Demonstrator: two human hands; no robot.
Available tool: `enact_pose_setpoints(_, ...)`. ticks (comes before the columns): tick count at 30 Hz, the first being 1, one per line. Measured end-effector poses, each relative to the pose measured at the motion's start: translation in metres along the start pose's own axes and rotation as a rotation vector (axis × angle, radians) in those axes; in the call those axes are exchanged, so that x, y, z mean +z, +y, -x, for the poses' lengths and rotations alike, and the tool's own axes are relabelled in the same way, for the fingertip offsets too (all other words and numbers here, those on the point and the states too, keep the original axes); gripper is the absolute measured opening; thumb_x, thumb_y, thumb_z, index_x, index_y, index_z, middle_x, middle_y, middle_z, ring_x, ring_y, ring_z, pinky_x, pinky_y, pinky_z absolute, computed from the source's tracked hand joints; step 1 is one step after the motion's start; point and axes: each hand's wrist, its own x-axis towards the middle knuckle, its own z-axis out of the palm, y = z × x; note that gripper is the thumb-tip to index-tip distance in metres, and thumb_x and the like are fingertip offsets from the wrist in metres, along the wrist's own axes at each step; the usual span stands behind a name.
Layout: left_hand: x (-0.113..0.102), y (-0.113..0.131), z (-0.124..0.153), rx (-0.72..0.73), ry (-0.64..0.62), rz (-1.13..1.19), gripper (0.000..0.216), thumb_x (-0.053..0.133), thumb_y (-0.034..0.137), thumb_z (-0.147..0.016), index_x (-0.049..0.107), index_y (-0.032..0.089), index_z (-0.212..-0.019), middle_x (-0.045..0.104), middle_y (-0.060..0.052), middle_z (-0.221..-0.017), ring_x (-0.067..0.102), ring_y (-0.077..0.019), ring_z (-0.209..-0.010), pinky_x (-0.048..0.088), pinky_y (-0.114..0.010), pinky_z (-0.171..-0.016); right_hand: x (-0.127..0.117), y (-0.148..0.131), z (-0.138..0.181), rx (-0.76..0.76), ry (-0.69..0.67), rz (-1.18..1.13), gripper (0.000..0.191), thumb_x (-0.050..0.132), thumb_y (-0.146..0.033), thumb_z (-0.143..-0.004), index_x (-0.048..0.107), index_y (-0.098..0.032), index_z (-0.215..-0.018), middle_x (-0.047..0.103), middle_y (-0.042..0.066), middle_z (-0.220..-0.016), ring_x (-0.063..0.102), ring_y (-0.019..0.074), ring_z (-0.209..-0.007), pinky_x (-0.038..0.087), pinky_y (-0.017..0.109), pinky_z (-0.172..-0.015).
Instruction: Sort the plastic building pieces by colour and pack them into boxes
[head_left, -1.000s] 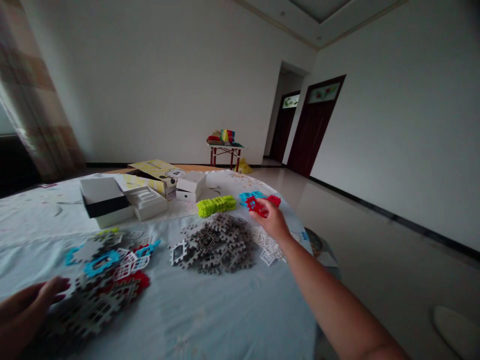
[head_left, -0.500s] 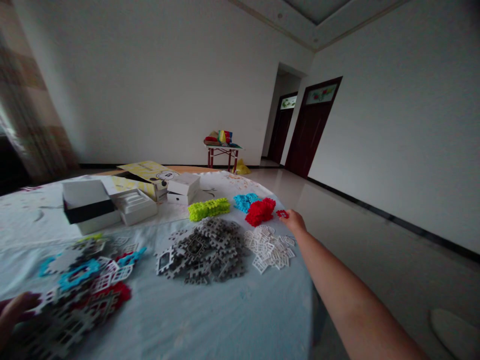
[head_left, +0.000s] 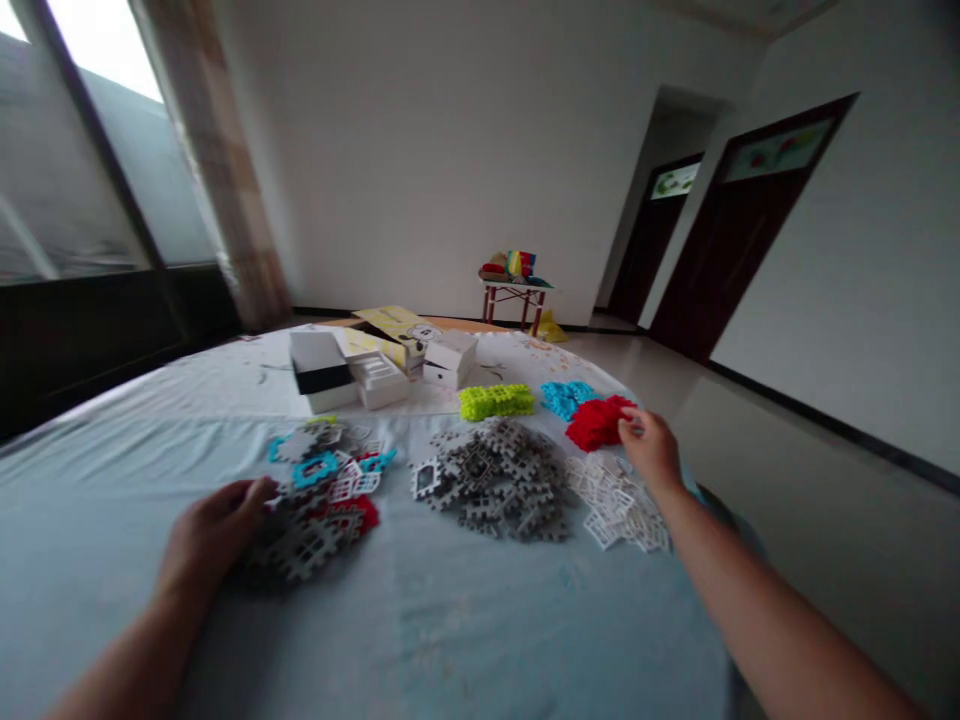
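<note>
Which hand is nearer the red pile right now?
Right. The right hand touches the red pile at its right edge; the left hand rests far across the table on the mixed pile.

L hand (head_left: 214,530) flat, palm down, R hand (head_left: 651,447) outstretched, fingers curled

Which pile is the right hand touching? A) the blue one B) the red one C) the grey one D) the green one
B: the right hand rests its fingertips on the edge of the red pile, while the green pile, blue pile and grey pile lie apart from it.
</note>
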Motion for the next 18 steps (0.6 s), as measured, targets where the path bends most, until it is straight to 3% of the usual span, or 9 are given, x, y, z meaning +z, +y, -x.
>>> enact_pose_setpoints(4, -0.001, -0.002, 0.004, 0.018, 0.012, 0.048, 0.043, 0.043, 0.051, -0.071, 0.069, 0.017, -0.079, 0.072, -0.003, -0.07, 0.064, -0.0201, -0.07, 0.044, -0.023, -0.059, 0.012, -0.079, 0.021, -0.238, -0.051, -0.322, 0.026, 0.048, -0.031, -0.08, 0.06, -0.016, -0.097, 0.061, 0.011, -0.097, 0.059, 0.0187, -0.078, 0.051, 0.032, -0.068)
enact_pose_setpoints(7, 0.002, -0.003, 0.005, 0.033, 0.022, 0.101, 0.044, 0.042, 0.053, -0.071, 0.068, 0.018, -0.077, 0.072, -0.005, -0.071, 0.065, -0.0212, -0.07, 0.045, -0.026, -0.061, 0.017, -0.143, 0.046, -0.352, -0.188, -0.475, 0.023, 0.047, -0.027, -0.081, 0.06, -0.018, -0.097, 0.059, 0.011, -0.101, 0.058, 0.0187, -0.081, 0.052, 0.03, -0.063)
enact_pose_setpoints(10, 0.004, -0.007, 0.005, 0.046, 0.013, 0.133, 0.043, 0.043, 0.054, -0.071, 0.067, 0.019, -0.077, 0.072, -0.005, -0.073, 0.065, -0.0215, -0.071, 0.045, -0.026, -0.062, 0.023, -0.196, 0.073, -0.486, -0.363, -0.56, 0.02, 0.048, -0.021, -0.081, 0.061, -0.019, -0.096, 0.06, 0.009, -0.1, 0.057, 0.0185, -0.09, 0.051, 0.031, -0.073)
enact_pose_setpoints(13, 0.005, -0.01, 0.003, 0.06, -0.014, 0.13, 0.043, 0.043, 0.054, -0.072, 0.068, 0.019, -0.078, 0.072, -0.005, -0.074, 0.064, -0.0212, -0.071, 0.044, -0.026, -0.062, 0.035, -0.234, 0.099, -0.605, -0.563, -0.603, 0.019, 0.052, -0.016, -0.079, 0.062, -0.018, -0.095, 0.062, 0.007, -0.097, 0.056, 0.0171, -0.096, 0.045, 0.031, -0.088)
enact_pose_setpoints(18, 0.009, -0.01, 0.002, 0.099, -0.076, 0.139, 0.046, 0.041, 0.057, -0.075, 0.068, 0.019, -0.078, 0.072, -0.004, -0.077, 0.064, -0.0204, -0.069, 0.044, -0.025, -0.06, 0.064, -0.274, 0.134, -0.668, -0.741, -0.594, 0.022, 0.058, -0.018, -0.077, 0.064, -0.016, -0.098, 0.063, 0.008, -0.102, 0.056, 0.0173, -0.099, 0.041, 0.03, -0.091)
